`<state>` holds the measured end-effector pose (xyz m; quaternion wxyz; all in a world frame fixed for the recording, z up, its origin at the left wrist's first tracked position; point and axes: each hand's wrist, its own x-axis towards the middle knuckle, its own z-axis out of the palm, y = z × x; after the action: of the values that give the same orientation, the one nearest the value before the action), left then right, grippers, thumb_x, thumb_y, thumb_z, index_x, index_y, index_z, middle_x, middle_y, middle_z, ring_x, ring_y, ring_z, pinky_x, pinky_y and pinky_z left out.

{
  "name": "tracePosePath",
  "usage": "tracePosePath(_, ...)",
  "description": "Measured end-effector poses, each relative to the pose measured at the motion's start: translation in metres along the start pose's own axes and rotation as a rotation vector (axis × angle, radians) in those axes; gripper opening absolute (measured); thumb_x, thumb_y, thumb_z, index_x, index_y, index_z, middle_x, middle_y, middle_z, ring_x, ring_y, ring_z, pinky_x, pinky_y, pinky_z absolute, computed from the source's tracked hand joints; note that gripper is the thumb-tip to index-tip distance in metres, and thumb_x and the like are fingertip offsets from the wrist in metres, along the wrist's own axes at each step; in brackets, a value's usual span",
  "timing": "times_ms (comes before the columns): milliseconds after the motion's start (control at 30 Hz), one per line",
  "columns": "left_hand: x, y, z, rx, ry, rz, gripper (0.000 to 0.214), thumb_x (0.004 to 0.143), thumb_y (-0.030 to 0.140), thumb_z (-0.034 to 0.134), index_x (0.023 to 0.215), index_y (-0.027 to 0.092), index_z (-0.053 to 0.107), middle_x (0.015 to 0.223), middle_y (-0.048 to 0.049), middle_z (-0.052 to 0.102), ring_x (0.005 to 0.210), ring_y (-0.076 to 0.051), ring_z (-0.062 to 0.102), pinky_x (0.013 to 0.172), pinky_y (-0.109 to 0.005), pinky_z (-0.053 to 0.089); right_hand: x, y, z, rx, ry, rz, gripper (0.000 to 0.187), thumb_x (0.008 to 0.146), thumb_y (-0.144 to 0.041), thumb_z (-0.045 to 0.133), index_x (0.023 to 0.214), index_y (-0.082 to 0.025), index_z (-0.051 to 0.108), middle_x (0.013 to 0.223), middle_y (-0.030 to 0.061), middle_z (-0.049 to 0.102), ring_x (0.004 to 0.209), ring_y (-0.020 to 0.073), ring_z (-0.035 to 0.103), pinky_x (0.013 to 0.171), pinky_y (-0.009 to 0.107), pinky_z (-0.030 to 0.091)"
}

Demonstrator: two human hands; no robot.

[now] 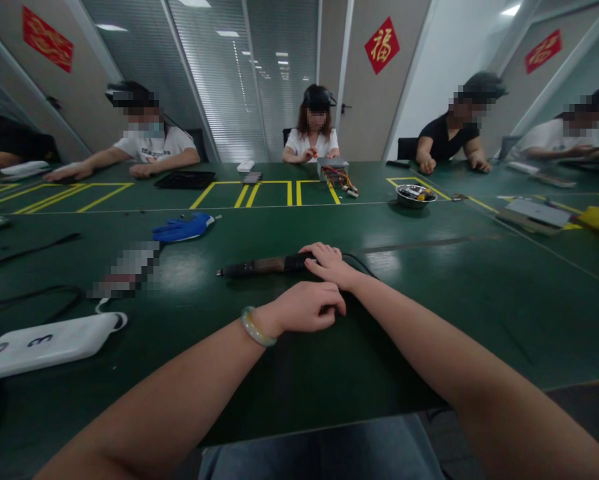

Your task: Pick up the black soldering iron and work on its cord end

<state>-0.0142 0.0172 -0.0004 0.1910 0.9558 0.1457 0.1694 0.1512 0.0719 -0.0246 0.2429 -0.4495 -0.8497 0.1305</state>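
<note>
An electric screwdriver [269, 265] lies across the green table with its bit pointing left. My right hand [329, 263] lies over its rear end, fingers closed round the dark grip. A black cord [362, 262] runs off behind that hand. Just nearer to me, my left hand [309, 307] is loosely curled beside my right wrist, and no object shows in its fingers. A pale green bangle [257, 327] circles my left wrist.
To the left lie a blue glove [184, 228], a blurred-out phone [129, 270] and a white power bank [44, 343] with a cable. Farther off are a metal bowl of parts [415, 197] and a metal box with wires [332, 168]. Several people sit along the far side.
</note>
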Motion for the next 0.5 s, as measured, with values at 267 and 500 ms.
tracePosePath(267, 0.0, -0.008, -0.007, 0.269, 0.506, -0.289, 0.021, 0.087, 0.016, 0.051, 0.105, 0.02, 0.061, 0.111, -0.0058, 0.063, 0.108, -0.022, 0.056, 0.097, -0.039, 0.043, -0.031, -0.011, -0.047, 0.034, 0.321, 0.207, 0.036, 0.097, -0.032, 0.046, 0.131, -0.021, 0.053, 0.122, 0.0075, 0.056, 0.103, 0.0167, 0.056, 0.091, 0.031, 0.044)
tracePosePath(500, -0.001, -0.037, 0.001, 0.452, 0.379, -0.448, 0.057, 0.087, 0.047, 0.061, 0.136, 0.022, 0.046, 0.133, -0.0095, 0.055, 0.122, -0.028, 0.05, 0.103, -0.045, 0.038, -0.072, -0.007, -0.065, -0.271, -0.117, 0.465, 0.032, 0.083, -0.038, 0.069, 0.112, -0.024, 0.068, 0.109, 0.0079, 0.059, 0.094, 0.022, 0.058, 0.083, 0.034, 0.045)
